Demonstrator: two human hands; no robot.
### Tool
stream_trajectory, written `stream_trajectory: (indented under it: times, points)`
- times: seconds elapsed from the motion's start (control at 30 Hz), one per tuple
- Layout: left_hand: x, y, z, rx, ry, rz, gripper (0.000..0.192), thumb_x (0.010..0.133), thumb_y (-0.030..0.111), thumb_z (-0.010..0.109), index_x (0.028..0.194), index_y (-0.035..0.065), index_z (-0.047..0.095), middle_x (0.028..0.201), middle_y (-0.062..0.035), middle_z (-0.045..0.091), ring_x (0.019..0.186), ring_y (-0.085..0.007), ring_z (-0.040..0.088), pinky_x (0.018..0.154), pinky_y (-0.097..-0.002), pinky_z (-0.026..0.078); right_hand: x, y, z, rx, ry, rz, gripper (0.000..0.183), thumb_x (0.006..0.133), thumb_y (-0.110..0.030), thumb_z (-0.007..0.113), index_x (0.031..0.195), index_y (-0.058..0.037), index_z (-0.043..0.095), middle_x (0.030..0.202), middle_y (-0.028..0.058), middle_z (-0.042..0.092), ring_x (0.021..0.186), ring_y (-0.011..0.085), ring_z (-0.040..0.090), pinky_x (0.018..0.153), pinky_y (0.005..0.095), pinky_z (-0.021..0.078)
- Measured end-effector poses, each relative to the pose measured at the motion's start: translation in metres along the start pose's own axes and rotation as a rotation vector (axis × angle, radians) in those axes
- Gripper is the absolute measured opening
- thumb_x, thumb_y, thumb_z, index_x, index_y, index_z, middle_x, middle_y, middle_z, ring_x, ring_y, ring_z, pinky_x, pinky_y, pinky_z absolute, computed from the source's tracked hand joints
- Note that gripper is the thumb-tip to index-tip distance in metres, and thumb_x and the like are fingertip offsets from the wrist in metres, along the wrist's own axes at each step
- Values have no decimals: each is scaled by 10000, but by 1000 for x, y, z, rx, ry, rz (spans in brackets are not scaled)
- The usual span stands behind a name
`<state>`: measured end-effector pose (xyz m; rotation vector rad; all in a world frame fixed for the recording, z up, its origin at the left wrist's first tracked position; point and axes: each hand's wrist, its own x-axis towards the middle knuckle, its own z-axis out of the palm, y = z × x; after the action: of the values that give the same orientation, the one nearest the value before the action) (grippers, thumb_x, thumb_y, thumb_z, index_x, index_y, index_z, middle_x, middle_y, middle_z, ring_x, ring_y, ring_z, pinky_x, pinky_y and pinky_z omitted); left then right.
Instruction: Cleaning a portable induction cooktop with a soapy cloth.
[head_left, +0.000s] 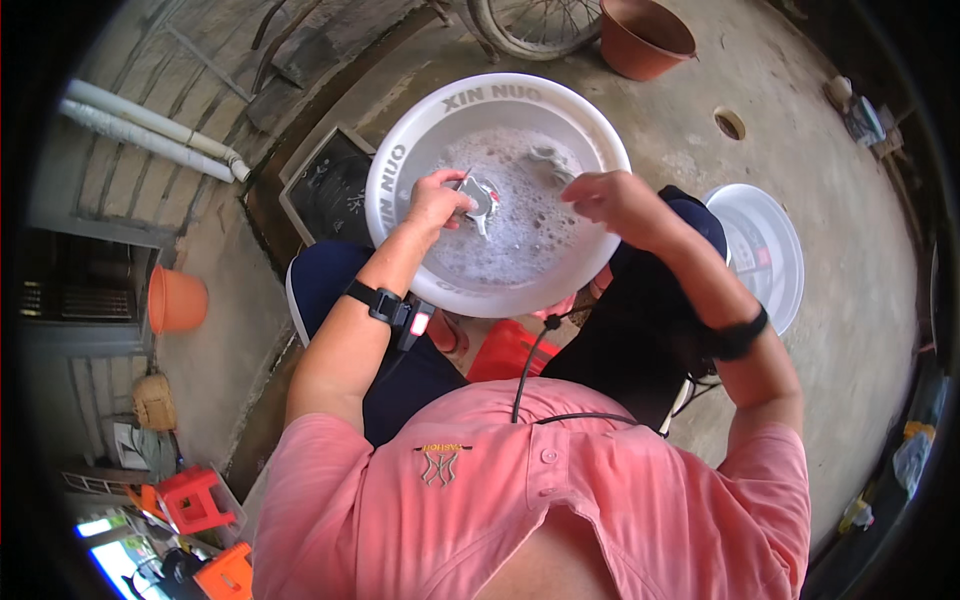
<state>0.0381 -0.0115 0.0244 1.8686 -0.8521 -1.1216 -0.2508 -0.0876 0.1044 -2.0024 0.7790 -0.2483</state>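
In front of me is a large white plastic basin (615, 142) filled with foamy water (517, 232). Over its left half, my left hand (437, 199) grips a small grey and white object (478, 196) with a red patch. That object lies partly in the suds, and I cannot tell exactly what it is. Above the right side of the water is my right hand (609, 201), its fingers bent and slightly blurred; whether they hold anything is hidden. Just beyond those fingers, a wet grey cloth-like thing (553, 161) pokes out of the foam.
Right of my knee stands a translucent plastic tub (793, 262). A brown-red bucket (645, 45) is beside a bicycle wheel (536, 37) at the back. A framed blackboard (330, 187) lies left of the basin, and an orange bucket (178, 300) is farther left. A cable (529, 360) crosses my lap.
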Motion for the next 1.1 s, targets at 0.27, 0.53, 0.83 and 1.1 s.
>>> stream_trajectory:
  times: [0.27, 0.53, 0.83, 1.1]
  points:
    - [-5, 5, -31, -675, -415, -138, 418, 847, 450, 504, 1062, 109, 616, 750, -124, 639, 514, -252, 559, 425, -338, 381, 90, 53, 49, -700, -30, 114, 476, 739, -55, 604, 1212, -76, 555, 1209, 183, 547, 1084, 354, 557, 921, 409, 448]
    - [1, -4, -18, -906, -440, -187, 386, 845, 478, 526, 993, 132, 612, 795, -123, 641, 608, -269, 573, 485, -343, 395, 101, 29, 59, -724, -488, 165, 121, 669, -77, 691, 783, -38, 693, 698, 80, 627, 669, 174, 605, 652, 295, 506]
    - [-38, 37, 56, -1307, -438, -140, 372, 947, 390, 377, 1125, 102, 533, 1099, -69, 575, 1076, -221, 546, 970, -342, 416, 68, -45, 103, -429, 706, -545, 303, 731, -55, 600, 1023, -135, 580, 906, 126, 616, 867, 372, 591, 786, 399, 454]
    - [-50, 47, 67, -899, 19, -119, 371, 938, 457, 389, 764, 160, 526, 544, 12, 462, 333, -114, 382, 276, -268, 220, 102, -39, 95, 209, 674, 46, 244, 863, -75, 443, 1089, -25, 521, 993, 251, 612, 944, 401, 594, 821, 445, 457]
